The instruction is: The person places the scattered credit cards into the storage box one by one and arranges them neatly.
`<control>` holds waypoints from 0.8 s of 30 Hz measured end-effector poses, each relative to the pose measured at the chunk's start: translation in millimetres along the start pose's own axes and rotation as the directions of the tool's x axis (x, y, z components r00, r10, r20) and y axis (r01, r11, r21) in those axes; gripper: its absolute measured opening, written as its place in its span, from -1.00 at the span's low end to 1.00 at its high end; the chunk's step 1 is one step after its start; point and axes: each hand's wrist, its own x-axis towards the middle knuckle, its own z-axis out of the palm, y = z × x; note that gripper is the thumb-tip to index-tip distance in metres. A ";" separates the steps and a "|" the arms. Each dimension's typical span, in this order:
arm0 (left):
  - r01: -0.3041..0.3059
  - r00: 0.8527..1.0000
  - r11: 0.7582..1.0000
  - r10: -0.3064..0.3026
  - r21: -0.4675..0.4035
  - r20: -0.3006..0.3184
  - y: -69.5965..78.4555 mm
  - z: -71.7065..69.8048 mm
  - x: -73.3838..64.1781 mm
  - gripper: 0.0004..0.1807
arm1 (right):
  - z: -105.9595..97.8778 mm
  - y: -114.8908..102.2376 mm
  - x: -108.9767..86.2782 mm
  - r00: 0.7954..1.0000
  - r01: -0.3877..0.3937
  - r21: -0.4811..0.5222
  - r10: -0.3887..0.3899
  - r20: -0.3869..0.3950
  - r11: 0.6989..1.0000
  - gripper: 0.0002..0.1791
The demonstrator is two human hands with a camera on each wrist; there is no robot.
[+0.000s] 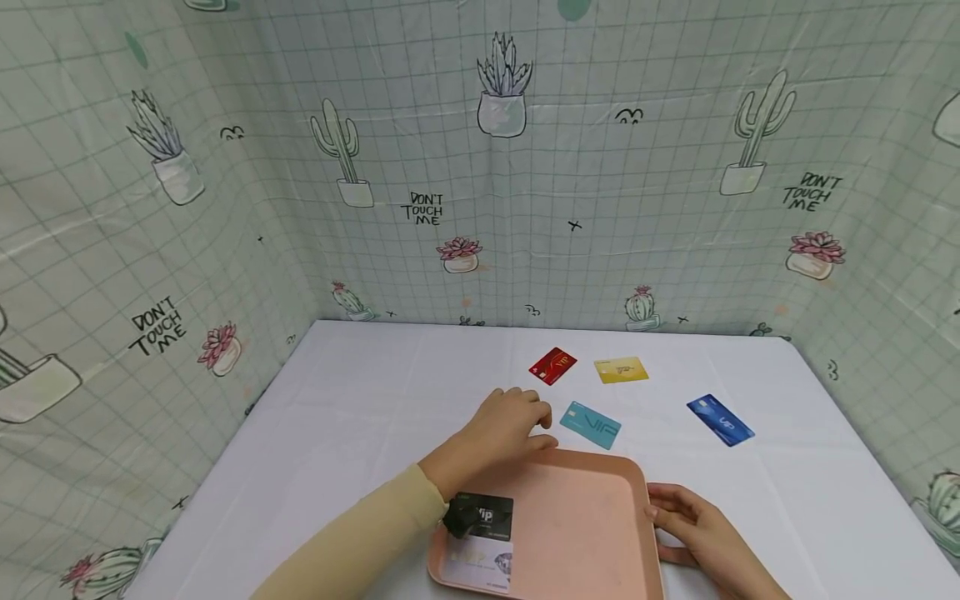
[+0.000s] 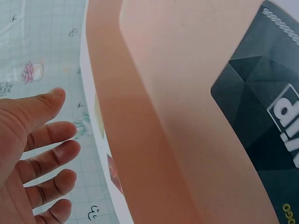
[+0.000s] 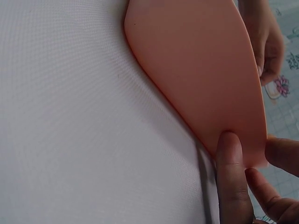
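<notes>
My left hand [image 1: 510,425] hovers over the far left edge of a pink tray [image 1: 577,517], with its fingers loosely bent and apart. Nothing lies between thumb and fingers in the left wrist view. A teal VIP card [image 1: 591,425] lies just right of that hand, beyond the tray. On the tray's right side, my right hand [image 1: 693,529] holds the wall, thumb at the rim and a finger [image 3: 230,163] against the outer face. Inside the tray, at its left, are a black vip card [image 1: 495,517] and a whitish card [image 1: 476,565], partly covered by the left wrist's black camera.
Farther back on the white table [image 1: 360,392] lie a red VIP card [image 1: 553,366] and a yellow card [image 1: 621,370]. A blue VIP card [image 1: 720,420] rests to the right. Patterned cloth [image 1: 525,183] walls in the table at the back and sides.
</notes>
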 end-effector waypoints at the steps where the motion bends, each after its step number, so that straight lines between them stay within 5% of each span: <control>1: 0.000 1.000 1.000 0.000 -0.003 0.001 0.6 0.0 0.9 -0.69 | 0.2 0.2 0.2 1.000 0.000 0.001 0.000 -0.005 1.000 -0.21; 9: 0.001 1.000 1.000 -0.001 -0.008 -0.006 4.2 -1.7 2.9 -0.71 | -0.2 1.1 -0.5 0.999 0.032 0.007 -0.032 0.021 0.999 -0.20; 24: 0.010 1.000 1.000 -0.010 -0.004 0.007 -3.2 0.9 14.7 -0.69 | 2.4 -5.1 -3.3 0.999 0.002 -0.041 -0.004 -0.051 0.999 -0.25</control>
